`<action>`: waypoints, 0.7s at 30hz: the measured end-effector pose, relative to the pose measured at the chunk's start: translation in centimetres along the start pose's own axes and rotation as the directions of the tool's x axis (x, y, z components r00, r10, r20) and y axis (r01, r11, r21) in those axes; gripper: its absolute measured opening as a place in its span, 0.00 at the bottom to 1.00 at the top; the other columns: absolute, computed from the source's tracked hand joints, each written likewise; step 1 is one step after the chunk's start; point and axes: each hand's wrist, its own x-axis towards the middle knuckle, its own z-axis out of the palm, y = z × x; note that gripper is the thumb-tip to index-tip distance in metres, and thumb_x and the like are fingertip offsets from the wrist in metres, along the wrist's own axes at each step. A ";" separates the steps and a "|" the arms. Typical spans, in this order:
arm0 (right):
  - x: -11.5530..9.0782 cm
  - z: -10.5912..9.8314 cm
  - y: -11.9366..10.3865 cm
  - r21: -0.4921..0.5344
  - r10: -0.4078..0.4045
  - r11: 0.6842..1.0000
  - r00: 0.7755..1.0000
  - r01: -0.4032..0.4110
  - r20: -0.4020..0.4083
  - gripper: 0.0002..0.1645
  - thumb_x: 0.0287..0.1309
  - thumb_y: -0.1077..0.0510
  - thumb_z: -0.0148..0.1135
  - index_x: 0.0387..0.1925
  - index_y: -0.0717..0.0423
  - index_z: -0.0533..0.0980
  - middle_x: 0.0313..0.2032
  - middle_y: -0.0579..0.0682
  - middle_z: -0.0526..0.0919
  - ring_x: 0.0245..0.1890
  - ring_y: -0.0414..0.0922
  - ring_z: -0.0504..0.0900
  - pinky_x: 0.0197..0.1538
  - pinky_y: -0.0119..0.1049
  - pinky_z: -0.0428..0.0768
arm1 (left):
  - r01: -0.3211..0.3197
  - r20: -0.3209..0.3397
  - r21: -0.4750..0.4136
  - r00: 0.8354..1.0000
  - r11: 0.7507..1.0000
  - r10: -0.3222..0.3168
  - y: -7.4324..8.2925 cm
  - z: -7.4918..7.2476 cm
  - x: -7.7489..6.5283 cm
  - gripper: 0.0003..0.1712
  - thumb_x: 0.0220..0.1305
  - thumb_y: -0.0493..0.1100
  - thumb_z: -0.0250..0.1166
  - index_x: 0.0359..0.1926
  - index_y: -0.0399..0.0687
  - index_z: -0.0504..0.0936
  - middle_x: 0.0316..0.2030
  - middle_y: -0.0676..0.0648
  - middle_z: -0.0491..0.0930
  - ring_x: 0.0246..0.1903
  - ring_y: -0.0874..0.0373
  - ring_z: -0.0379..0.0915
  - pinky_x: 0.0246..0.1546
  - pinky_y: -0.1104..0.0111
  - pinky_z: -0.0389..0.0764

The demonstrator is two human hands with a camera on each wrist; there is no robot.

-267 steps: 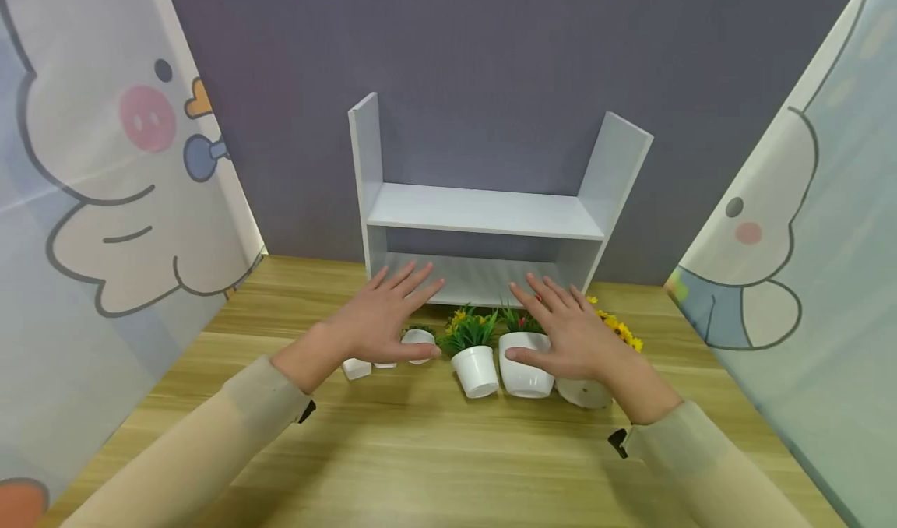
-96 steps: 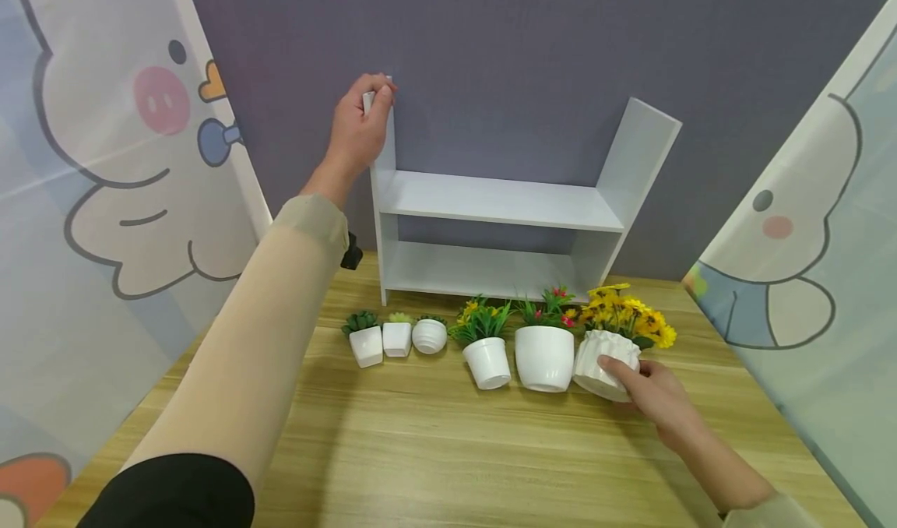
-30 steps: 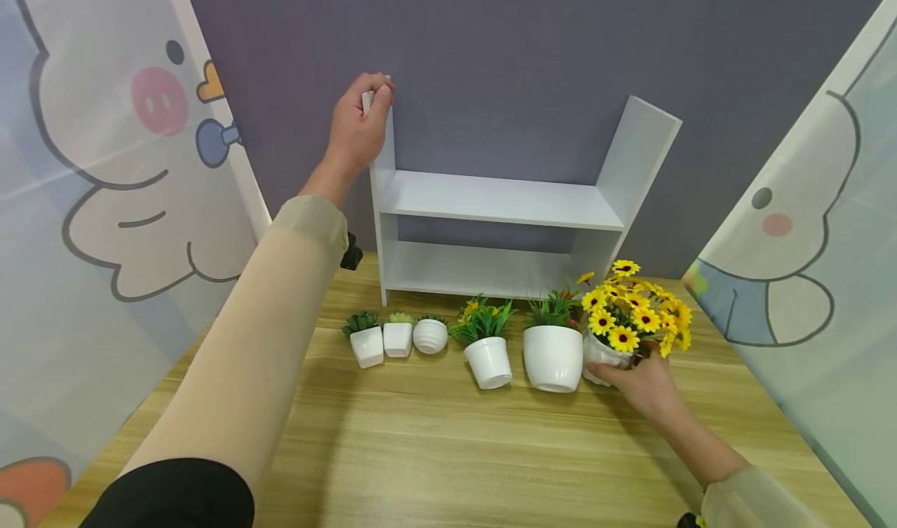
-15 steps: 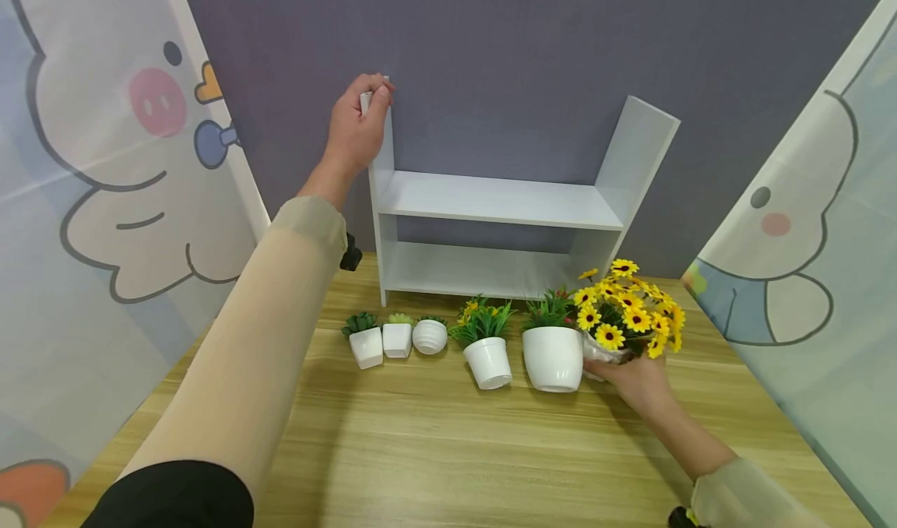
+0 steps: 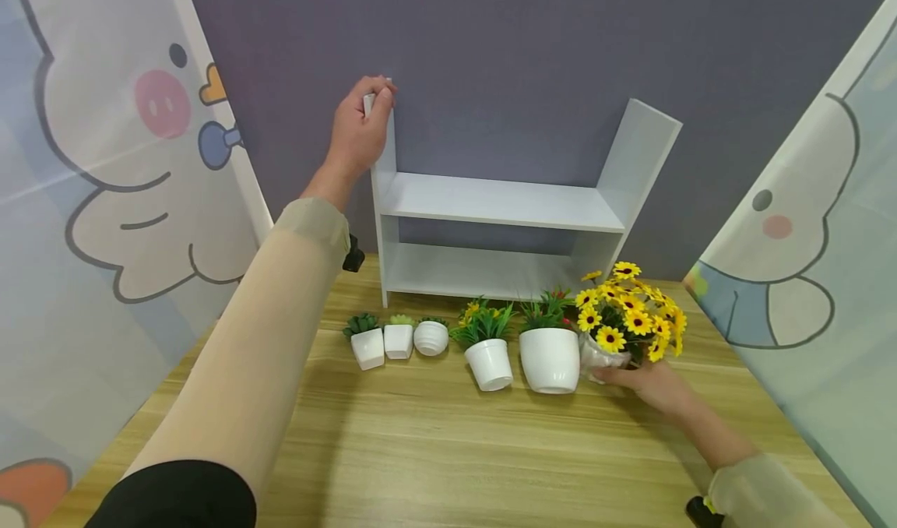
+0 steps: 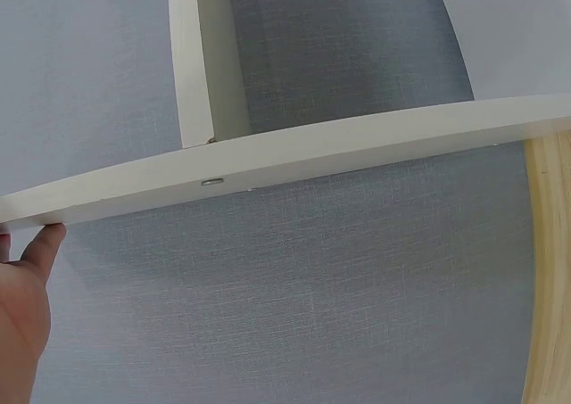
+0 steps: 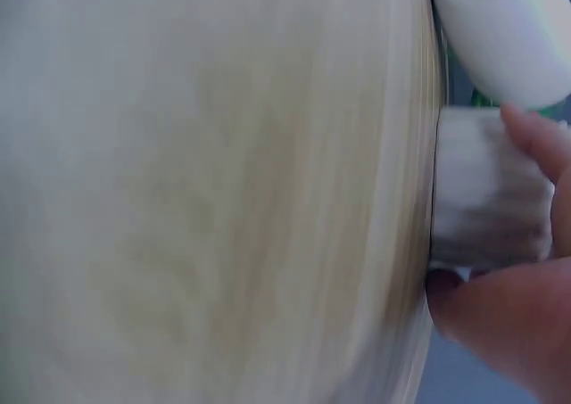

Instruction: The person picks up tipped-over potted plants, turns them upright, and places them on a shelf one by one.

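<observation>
My left hand [image 5: 360,127] grips the top of the left side panel of a white shelf unit [image 5: 501,201]. In the left wrist view, the thumb and a fingertip press against the panel edge [image 6: 134,185]. My right hand [image 5: 655,388] holds a ribbed white flowerpot [image 5: 599,359] with yellow artificial flowers [image 5: 634,310], standing about upright at the right end of a row. In the right wrist view, the thumb lies on one side of the ribbed pot [image 7: 491,190] and other fingers on another side. Beside it, a larger smooth white pot [image 5: 550,360] has red-flowered greenery.
A tilted white pot [image 5: 490,364] with yellow-green leaves lies left of the large pot. Small succulent pots [image 5: 367,347], several in all counting the round one [image 5: 430,337], continue the row leftward. The wooden table [image 5: 420,466] meets a grey partition [image 5: 490,68]; printed cartoon panels flank both sides.
Earlier both hands hovered open over the pots. Since then the left gripped the shelf panel and the right took the flowerpot, which went from tilted to upright. Lately the hands have barely moved.
</observation>
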 end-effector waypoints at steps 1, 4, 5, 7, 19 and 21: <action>0.1 -0.2 0.2 0.001 0.004 1.000 1.000 -0.004 0.011 0.66 0.65 0.48 0.79 0.87 0.63 0.47 0.81 0.72 0.60 0.81 0.72 0.59 0.78 0.76 0.58 | 0.003 0.001 -0.001 1.000 1.000 -0.003 0.0 0.0 0.0 0.13 0.87 0.51 0.53 0.41 0.57 0.76 0.73 0.49 0.78 0.81 0.69 0.60 0.79 0.71 0.63; 0.4 -0.6 0.7 0.032 0.012 0.999 0.999 -0.013 0.041 0.65 0.66 0.48 0.79 0.87 0.62 0.47 0.82 0.69 0.59 0.81 0.70 0.58 0.79 0.75 0.57 | 0.007 0.001 -0.005 1.000 1.000 -0.007 0.0 0.2 0.0 0.13 0.87 0.51 0.53 0.41 0.56 0.76 0.73 0.49 0.78 0.81 0.69 0.60 0.79 0.71 0.63; 0.4 -0.6 0.8 0.045 0.012 0.999 0.999 -0.014 0.047 0.65 0.65 0.48 0.79 0.87 0.61 0.48 0.83 0.67 0.60 0.81 0.67 0.58 0.81 0.68 0.60 | 0.004 0.000 -0.008 1.000 1.000 -0.004 0.0 0.2 0.0 0.13 0.87 0.51 0.53 0.41 0.55 0.77 0.73 0.48 0.78 0.81 0.68 0.60 0.79 0.71 0.63; 0.5 -0.8 0.8 0.050 0.006 0.999 0.999 -0.009 0.046 0.64 0.66 0.48 0.79 0.87 0.60 0.49 0.82 0.65 0.61 0.81 0.64 0.60 0.81 0.59 0.64 | 0.002 0.001 -0.015 1.000 1.000 -0.002 0.0 0.3 0.0 0.13 0.87 0.51 0.53 0.42 0.53 0.77 0.73 0.48 0.78 0.81 0.68 0.60 0.79 0.71 0.62; 0.6 -0.9 1.1 0.023 -0.025 0.999 0.999 0.024 0.030 0.58 0.65 0.49 0.80 0.84 0.59 0.55 0.79 0.61 0.68 0.74 0.49 0.69 0.71 0.37 0.72 | -0.010 -0.004 -0.025 1.000 1.000 0.010 0.0 0.3 0.0 0.13 0.87 0.50 0.53 0.41 0.55 0.77 0.72 0.48 0.79 0.81 0.68 0.61 0.78 0.71 0.64; 0.6 -1.1 1.1 0.018 -0.030 0.999 0.999 0.029 0.032 0.57 0.65 0.49 0.80 0.83 0.58 0.57 0.77 0.60 0.70 0.70 0.37 0.71 0.68 0.30 0.73 | -0.009 -0.004 -0.023 1.000 1.000 0.009 0.1 0.4 0.1 0.12 0.86 0.50 0.53 0.42 0.54 0.77 0.73 0.48 0.78 0.81 0.68 0.61 0.79 0.71 0.63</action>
